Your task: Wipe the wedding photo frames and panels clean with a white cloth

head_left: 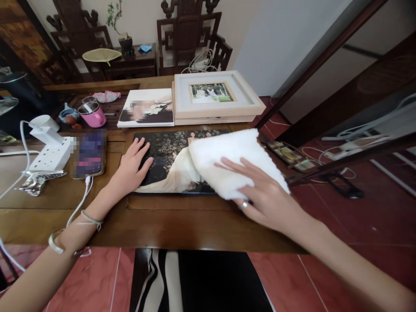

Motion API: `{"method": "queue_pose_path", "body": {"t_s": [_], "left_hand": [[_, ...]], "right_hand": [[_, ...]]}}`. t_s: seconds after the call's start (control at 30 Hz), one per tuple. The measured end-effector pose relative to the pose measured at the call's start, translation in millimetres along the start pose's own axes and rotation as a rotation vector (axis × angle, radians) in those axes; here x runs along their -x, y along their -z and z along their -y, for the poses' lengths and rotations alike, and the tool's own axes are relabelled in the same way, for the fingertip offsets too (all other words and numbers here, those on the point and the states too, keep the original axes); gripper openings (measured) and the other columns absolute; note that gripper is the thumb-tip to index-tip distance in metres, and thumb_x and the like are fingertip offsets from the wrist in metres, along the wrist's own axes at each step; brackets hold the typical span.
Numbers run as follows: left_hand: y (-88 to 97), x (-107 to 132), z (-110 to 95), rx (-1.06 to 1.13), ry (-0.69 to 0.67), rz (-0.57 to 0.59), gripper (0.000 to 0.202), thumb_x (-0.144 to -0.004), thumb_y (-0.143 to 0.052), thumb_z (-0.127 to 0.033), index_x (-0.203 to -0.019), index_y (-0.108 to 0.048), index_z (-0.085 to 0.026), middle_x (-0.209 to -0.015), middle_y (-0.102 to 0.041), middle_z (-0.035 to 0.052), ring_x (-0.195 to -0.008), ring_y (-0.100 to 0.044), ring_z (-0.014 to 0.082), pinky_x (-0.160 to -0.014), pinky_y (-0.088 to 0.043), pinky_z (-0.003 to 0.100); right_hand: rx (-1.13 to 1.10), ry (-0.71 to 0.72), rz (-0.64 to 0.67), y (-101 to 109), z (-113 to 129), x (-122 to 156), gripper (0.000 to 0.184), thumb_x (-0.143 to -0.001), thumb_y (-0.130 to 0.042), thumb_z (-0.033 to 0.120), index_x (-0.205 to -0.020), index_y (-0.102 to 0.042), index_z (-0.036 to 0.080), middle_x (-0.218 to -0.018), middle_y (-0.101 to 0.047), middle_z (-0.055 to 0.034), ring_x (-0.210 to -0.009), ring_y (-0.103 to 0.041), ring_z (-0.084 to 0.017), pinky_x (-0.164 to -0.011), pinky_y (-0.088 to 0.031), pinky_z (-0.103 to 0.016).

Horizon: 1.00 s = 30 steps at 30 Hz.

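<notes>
A dark photo album or photo panel with a wedding picture lies flat on the wooden table. My left hand rests on its left edge, fingers spread. In my right hand is a fluffy white cloth, held against the panel's right part, with fingertips pressed on top. The cloth covers that side of the picture, and a ring shows on one finger. Just behind the panel sit a smaller photo canvas and a pale wooden picture frame stacked on another flat piece.
To the left are a phone on a charging cable, a white power strip, a silver ornament and a pink mug. The wooden table ends just in front of me. Carved chairs stand behind.
</notes>
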<state>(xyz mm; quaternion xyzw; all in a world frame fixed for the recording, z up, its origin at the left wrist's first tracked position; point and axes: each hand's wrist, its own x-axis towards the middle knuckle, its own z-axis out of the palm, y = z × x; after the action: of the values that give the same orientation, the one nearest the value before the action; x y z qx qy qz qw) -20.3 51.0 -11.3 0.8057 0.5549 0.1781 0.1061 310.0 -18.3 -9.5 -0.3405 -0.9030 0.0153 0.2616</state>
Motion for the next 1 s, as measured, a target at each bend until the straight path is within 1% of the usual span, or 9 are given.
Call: {"method": "queue_pose_path", "body": {"t_s": [0.13,0.27,0.33,0.43,0.53,0.63,0.73,0.83,1.0], "left_hand": [[-0.7,0.8,1.2,0.005,-0.008,-0.012,0.054,-0.096,-0.038,-0.04,-0.144,-0.041,-0.015,-0.157,-0.031,0.0143,-0.148,-0.02,0.029,-0.117,-0.023,0.053],[-1.3,-0.1,3.7,0.003,0.0,-0.017,0.055,-0.096,-0.038,-0.04,-0.144,-0.041,-0.012,-0.157,-0.031,0.0163,-0.148,-0.02,0.0294,-0.117,-0.022,0.052],[-1.2,-0.8,4.2,0.001,0.005,-0.018,0.056,-0.096,-0.039,-0.04,-0.143,-0.042,-0.01,-0.156,-0.031,0.0171,-0.148,-0.02,0.0289,-0.118,-0.022,0.051],[1.2,0.2,0.6,0.006,0.007,-0.013,0.055,-0.096,-0.039,-0.039,-0.143,-0.042,-0.012,-0.157,-0.032,0.0163,-0.148,-0.021,0.029,-0.117,-0.024,0.052],[7.9,5.8,-8.4,0.008,0.004,-0.008,0.055,-0.096,-0.039,-0.04,-0.143,-0.042,-0.012,-0.157,-0.031,0.0171,-0.148,-0.02,0.0301,-0.115,-0.025,0.056],[15.7,13.7,-16.2,0.008,-0.008,-0.004,0.055,-0.095,-0.039,-0.041,-0.143,-0.043,-0.013,-0.156,-0.032,0.0167,-0.148,-0.021,0.0296,-0.115,-0.025,0.056],[18.5,17.6,-15.5,0.012,-0.021,0.002,0.055,-0.096,-0.037,-0.042,-0.143,-0.042,-0.015,-0.157,-0.032,0.0154,-0.148,-0.022,0.0289,-0.115,-0.025,0.056],[14.8,13.8,-7.2,0.018,-0.022,0.015,0.056,-0.096,-0.038,-0.043,-0.144,-0.042,-0.016,-0.157,-0.031,0.0147,-0.148,-0.021,0.0292,-0.115,-0.024,0.057],[12.7,1.3,2.9,0.012,-0.019,0.018,0.057,-0.095,-0.039,-0.041,-0.144,-0.041,-0.013,-0.157,-0.03,0.0157,-0.148,-0.019,0.0295,-0.116,-0.023,0.056]], "right_hand": [[0.053,-0.12,-0.008,-12.1,-44.7,-27.7,0.019,-0.085,-0.05,0.014,-0.085,-0.067,0.023,-0.137,-0.058,-0.0104,-0.133,-0.046,-0.03,-0.107,-0.04,-0.06],[0.082,-0.221,-0.019,-24.1,-64.7,-52.2,0.02,-0.088,-0.052,0.018,-0.099,-0.068,0.024,-0.133,-0.062,-0.0088,-0.131,-0.048,-0.03,-0.104,-0.044,-0.057],[0.092,-0.232,-0.039,-27.2,-62.4,-54.2,0.021,-0.088,-0.053,0.018,-0.101,-0.068,0.022,-0.134,-0.06,-0.0102,-0.131,-0.048,-0.031,-0.106,-0.043,-0.058],[0.08,-0.194,-0.034,-23.0,-45.5,-42.2,0.02,-0.084,-0.053,0.013,-0.093,-0.068,0.022,-0.138,-0.057,-0.0099,-0.134,-0.045,-0.031,-0.11,-0.037,-0.058],[0.041,-0.143,-0.026,-7.3,-16.9,-20.9,0.02,-0.08,-0.053,0.009,-0.084,-0.067,0.023,-0.141,-0.054,-0.0077,-0.136,-0.042,-0.03,-0.113,-0.033,-0.059],[-0.009,-0.076,-0.025,10.8,12.6,-2.4,0.02,-0.079,-0.053,0.007,-0.079,-0.067,0.021,-0.143,-0.052,-0.0098,-0.137,-0.04,-0.031,-0.112,-0.032,-0.061],[-0.051,-0.029,0.015,19.3,29.1,7.1,0.021,-0.079,-0.051,0.007,-0.072,-0.063,0.021,-0.144,-0.05,-0.0107,-0.138,-0.038,-0.031,-0.111,-0.033,-0.062],[-0.05,-0.014,0.039,15.1,23.8,6.6,0.022,-0.082,-0.05,0.008,-0.068,-0.06,0.022,-0.145,-0.049,-0.0104,-0.139,-0.037,-0.029,-0.112,-0.033,-0.061],[0.025,-0.052,-0.013,1.6,-19.0,-13.2,0.018,-0.086,-0.049,0.011,-0.079,-0.062,0.021,-0.14,-0.055,-0.0134,-0.135,-0.042,-0.03,-0.11,-0.037,-0.06]]}}
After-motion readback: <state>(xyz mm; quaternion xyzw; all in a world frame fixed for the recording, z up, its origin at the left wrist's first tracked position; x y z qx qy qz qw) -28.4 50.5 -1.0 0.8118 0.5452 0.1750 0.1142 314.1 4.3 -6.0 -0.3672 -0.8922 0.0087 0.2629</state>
